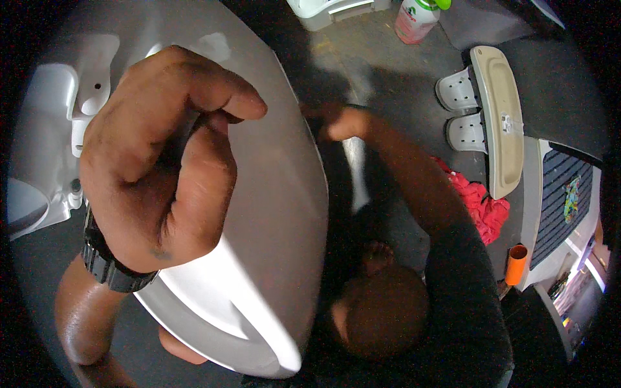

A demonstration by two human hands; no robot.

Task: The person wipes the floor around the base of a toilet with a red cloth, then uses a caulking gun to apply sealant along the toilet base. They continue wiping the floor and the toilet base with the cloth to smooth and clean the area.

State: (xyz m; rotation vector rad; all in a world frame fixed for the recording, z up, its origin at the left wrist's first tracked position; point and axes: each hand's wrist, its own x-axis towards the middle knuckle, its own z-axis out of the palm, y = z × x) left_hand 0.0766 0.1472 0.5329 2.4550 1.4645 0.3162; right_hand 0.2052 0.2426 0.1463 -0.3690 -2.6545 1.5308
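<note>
My left hand [162,155] is raised close up, over a large smooth white plastic piece [278,194] with a rounded opening at its lower end. Thumb and forefinger press together, and the other fingers curl in. Whatever may be between the fingertips is hidden. A black watch [107,255] circles that wrist. My right arm reaches past the far side of the white piece, where my right hand [346,123] lies beside its edge in deep shadow. Its fingers are too dark to read.
White moulded parts [52,110] stand at far left. To the right lie a long cream plastic tray [504,129], two white perforated pieces [457,89], red cloth [482,210] and an orange cylinder [515,265]. A green-topped bottle [417,22] and white bin [339,13] are at the back.
</note>
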